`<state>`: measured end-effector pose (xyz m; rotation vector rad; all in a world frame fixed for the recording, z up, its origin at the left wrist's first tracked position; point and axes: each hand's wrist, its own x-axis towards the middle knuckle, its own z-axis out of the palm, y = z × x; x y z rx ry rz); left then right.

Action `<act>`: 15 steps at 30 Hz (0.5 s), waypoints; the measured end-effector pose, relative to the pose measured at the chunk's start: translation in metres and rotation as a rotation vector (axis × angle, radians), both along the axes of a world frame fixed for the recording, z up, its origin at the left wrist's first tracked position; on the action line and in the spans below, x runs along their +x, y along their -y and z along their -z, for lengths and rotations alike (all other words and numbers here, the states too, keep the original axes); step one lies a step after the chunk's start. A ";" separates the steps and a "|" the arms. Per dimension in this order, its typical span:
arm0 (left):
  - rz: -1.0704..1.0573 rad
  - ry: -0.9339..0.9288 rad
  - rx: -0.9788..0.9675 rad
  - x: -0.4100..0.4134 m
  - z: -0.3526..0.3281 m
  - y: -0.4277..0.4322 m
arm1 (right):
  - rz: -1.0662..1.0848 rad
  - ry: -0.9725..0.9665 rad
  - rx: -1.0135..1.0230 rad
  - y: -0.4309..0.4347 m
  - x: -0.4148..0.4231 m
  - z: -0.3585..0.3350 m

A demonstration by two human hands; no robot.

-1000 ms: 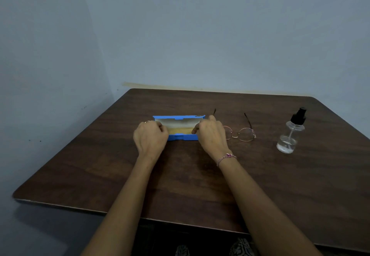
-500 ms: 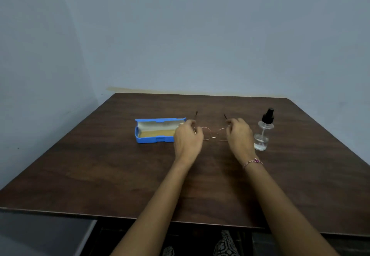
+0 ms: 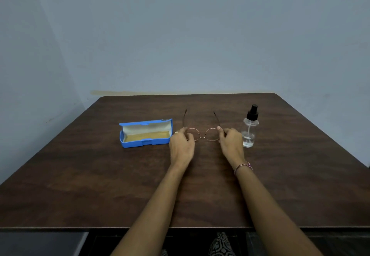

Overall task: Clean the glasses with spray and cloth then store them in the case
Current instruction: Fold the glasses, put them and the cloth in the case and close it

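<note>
Round wire-rimmed glasses (image 3: 202, 134) lie midway across the table (image 3: 100, 185), nearer its far edge, temples unfolded and pointing toward that edge. The left hand (image 3: 181, 145) pinches the frame's left end and the right hand (image 3: 231, 143) its right end. An open blue case (image 3: 146, 142) sits just beside the left hand, toward the table's left edge; a spray bottle (image 3: 250, 129) stands upright just beside the right hand.

The table (image 3: 100, 185) is dark brown wood-grain, the case (image 3: 146, 144) bright blue with cream and mustard lining, the glasses (image 3: 202, 136) rose-gold rimmed with dark arms, the spray bottle (image 3: 250, 127) at their three o'clock clear with a black top.
</note>
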<state>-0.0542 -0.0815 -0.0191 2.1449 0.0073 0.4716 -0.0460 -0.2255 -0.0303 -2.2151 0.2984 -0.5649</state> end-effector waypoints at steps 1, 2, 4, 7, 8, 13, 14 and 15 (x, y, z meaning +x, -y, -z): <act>-0.004 0.020 -0.038 0.001 0.000 -0.001 | -0.006 0.001 0.047 0.000 0.000 0.000; -0.007 0.044 -0.069 0.002 0.000 -0.003 | -0.011 0.015 0.085 0.001 -0.001 0.000; -0.010 0.092 -0.122 0.002 -0.001 -0.006 | -0.008 0.062 0.131 0.001 -0.002 -0.001; -0.031 0.154 -0.190 -0.001 -0.007 -0.011 | -0.028 0.119 0.254 0.001 -0.003 -0.006; -0.045 0.170 -0.218 -0.001 -0.009 -0.012 | -0.050 0.140 0.320 0.000 -0.004 -0.008; -0.095 0.209 -0.411 0.006 -0.011 -0.017 | -0.067 0.219 0.437 0.001 -0.004 -0.013; -0.100 0.214 -0.435 0.007 -0.011 -0.017 | -0.074 0.221 0.454 0.002 -0.004 -0.013; -0.102 0.217 -0.453 0.008 -0.011 -0.018 | -0.085 0.227 0.469 0.002 -0.003 -0.014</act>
